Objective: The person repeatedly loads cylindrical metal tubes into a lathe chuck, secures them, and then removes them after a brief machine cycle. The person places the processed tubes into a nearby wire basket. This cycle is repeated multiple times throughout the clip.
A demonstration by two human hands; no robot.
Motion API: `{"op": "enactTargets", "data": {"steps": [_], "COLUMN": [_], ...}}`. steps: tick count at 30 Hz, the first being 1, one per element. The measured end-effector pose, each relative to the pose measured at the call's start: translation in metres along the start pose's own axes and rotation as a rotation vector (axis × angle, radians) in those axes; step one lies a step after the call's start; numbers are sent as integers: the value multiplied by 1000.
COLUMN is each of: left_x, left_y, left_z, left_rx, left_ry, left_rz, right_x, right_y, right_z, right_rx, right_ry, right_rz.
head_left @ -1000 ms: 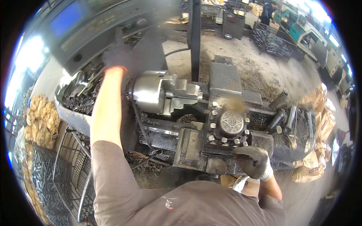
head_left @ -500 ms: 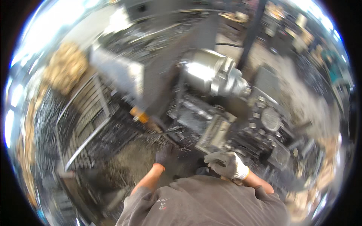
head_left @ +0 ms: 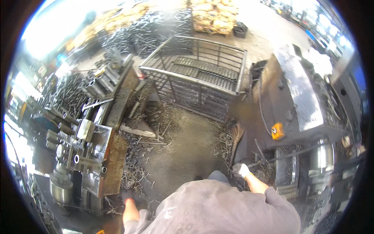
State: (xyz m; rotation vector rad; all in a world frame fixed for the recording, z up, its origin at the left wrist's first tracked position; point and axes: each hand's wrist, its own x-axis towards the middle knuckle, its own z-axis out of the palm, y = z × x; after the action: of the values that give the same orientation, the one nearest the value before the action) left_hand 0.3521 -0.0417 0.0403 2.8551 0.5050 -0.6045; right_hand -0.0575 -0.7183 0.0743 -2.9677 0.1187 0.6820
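Observation:
My left hand (head_left: 127,195), in a dark glove with an orange-red cuff, hangs low at my left side. It is nearest to the metal shavings (head_left: 134,171) on the floor and the edge of a worn workbench; its fingers blend into the dark ground. My right hand (head_left: 240,170), in a grey and white glove, is out at my right side, above curled shavings beside a lathe (head_left: 288,167). The glove looks small and rounded, with the fingers too indistinct to read. No object shows in either hand.
A wire-mesh cage (head_left: 194,80) holding rows of metal bars stands ahead. On the left, a workbench (head_left: 113,163) carries metal tubes (head_left: 87,160) and fixtures. A broom-like bundle (head_left: 236,136) leans near the lathe, and an orange box (head_left: 277,131) hangs on its side. Stacked yellow sacks (head_left: 214,17) stand far off.
The view has swung left, from the lathe's chuck to the cage and the floor. Both hands have moved apart, down to my sides. The lathe now lies to my right.

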Motion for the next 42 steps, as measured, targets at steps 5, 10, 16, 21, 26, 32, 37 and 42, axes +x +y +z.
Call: {"op": "enactTargets", "data": {"steps": [5,10,16,21,26,32,37,42], "left_x": [-66,-127,-133,-136,-138,-118,-104,-117], "left_y": [-63,-108,70,178,154,-14,-147,-205], "left_z": [111,153,117,-8,-27,68,68,-32], "left_rx": [-115,-513,-92,-383,-525,-1311,-592,-627], "left_ry": [-323,-470,-441,-245,-153,-111,157,765], "left_rz": [131,623,87,-79,-119,-576,-545,-1117], "right_x": [45,117,276,397,443,461,482,507], "right_y": [40,86,113,123,85,14,-57,-208], "right_z": [89,85,-20,-81,-123,-117,-129,-275], "right_rx": [-16,353,1237,1584,1302,1089,18,754], "right_ry": [-553,-532,-538,-603,-400,-621,-52,62], "right_rz": [-72,4,429,581,547,543,-663,-237]}}
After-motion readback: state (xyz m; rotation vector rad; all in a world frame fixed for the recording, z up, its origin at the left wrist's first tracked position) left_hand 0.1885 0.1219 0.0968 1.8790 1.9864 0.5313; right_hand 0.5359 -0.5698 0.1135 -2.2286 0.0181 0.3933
